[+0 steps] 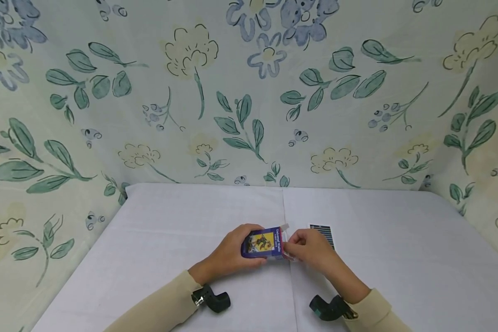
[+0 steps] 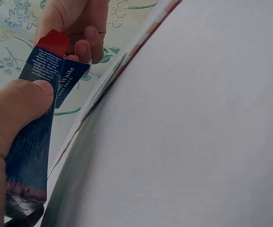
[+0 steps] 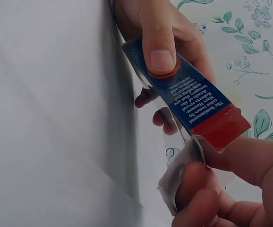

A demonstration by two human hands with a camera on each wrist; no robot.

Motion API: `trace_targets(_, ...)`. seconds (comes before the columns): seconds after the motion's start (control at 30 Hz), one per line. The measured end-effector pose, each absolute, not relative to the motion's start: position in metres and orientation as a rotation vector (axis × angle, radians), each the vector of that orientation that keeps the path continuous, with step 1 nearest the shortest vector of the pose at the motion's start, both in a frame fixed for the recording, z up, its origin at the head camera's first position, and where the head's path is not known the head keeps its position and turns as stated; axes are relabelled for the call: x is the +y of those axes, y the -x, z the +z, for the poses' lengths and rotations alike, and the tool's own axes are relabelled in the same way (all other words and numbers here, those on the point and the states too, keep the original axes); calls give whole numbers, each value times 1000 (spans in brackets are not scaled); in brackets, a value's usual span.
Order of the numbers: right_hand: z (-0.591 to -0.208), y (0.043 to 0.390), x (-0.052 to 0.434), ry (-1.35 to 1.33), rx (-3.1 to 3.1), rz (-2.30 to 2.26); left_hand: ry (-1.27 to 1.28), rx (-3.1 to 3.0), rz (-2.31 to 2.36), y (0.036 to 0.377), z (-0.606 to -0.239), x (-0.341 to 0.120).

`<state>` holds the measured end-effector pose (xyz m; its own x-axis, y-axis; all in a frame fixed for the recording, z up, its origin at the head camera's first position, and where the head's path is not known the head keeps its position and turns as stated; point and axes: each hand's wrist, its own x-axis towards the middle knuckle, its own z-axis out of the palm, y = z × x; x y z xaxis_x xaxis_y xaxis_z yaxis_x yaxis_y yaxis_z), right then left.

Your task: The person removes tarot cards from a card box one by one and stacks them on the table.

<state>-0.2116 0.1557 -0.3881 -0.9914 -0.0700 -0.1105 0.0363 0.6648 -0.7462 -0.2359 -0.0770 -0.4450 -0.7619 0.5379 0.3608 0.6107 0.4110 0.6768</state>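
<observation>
My left hand (image 1: 230, 253) grips a blue tarot deck box (image 1: 253, 249) above the white table, thumb along its narrow side. The box's front carries a yellow picture, and its open end points right toward my right hand (image 1: 311, 249). A red side flap (image 3: 221, 130) sticks out from that end. In the right wrist view, the right thumb and curled fingers pinch the bent lid flap (image 3: 186, 165), whose pale inner side shows. The left wrist view shows the lid's blue outside with white lettering. The inside of the box is hidden.
A dark striped flat piece with a white border (image 1: 324, 233) lies on the white table cloth (image 1: 182, 207), partly behind the right hand. Floral cloth (image 1: 240, 152) hangs behind the table and at both sides. Each wrist wears a black camera mount (image 1: 216, 299).
</observation>
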Motion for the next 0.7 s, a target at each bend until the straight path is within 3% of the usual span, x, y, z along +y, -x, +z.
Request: trace_targets(0.7,-381,216,167,-58,2666,-1304,1000,-2578,-1264,233,-444,-76)
